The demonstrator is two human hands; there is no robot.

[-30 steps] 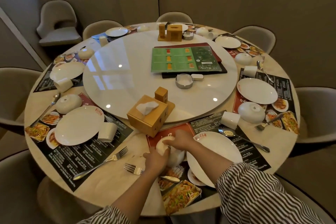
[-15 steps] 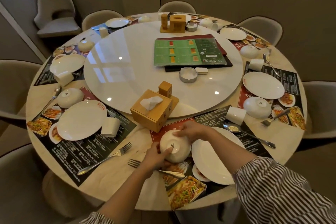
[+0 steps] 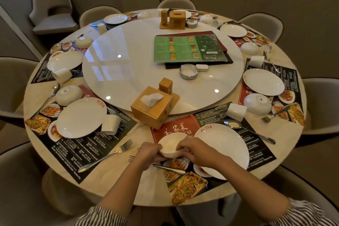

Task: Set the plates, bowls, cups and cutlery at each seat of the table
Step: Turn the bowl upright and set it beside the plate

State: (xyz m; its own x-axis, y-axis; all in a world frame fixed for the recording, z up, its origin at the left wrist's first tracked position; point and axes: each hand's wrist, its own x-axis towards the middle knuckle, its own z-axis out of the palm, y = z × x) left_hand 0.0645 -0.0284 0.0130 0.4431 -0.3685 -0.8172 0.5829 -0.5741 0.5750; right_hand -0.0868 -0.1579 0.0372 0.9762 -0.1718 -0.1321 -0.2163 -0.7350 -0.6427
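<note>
A small white bowl (image 3: 169, 144) sits mouth-up at the near seat, just left of a large white plate (image 3: 222, 147). My left hand (image 3: 149, 151) grips the bowl's left rim and my right hand (image 3: 191, 149) grips its right rim. Below my hands a fork (image 3: 165, 168) lies on the printed placemat (image 3: 185, 187). A spoon (image 3: 247, 130) and a white cup (image 3: 236, 109) on its side lie to the right of the plate. The other seats have plates, upturned bowls, cups and cutlery.
A wooden tissue box (image 3: 153, 109) stands just beyond the bowl at the edge of the white turntable (image 3: 128, 57), which carries a green menu (image 3: 189, 48), an ashtray (image 3: 189, 71) and a second wooden holder (image 3: 173, 20). Grey chairs (image 3: 12, 82) ring the table.
The bowl was upside down in both hands one second ago; it has been turned over and now sits mouth-up. The camera has tilted down a little.
</note>
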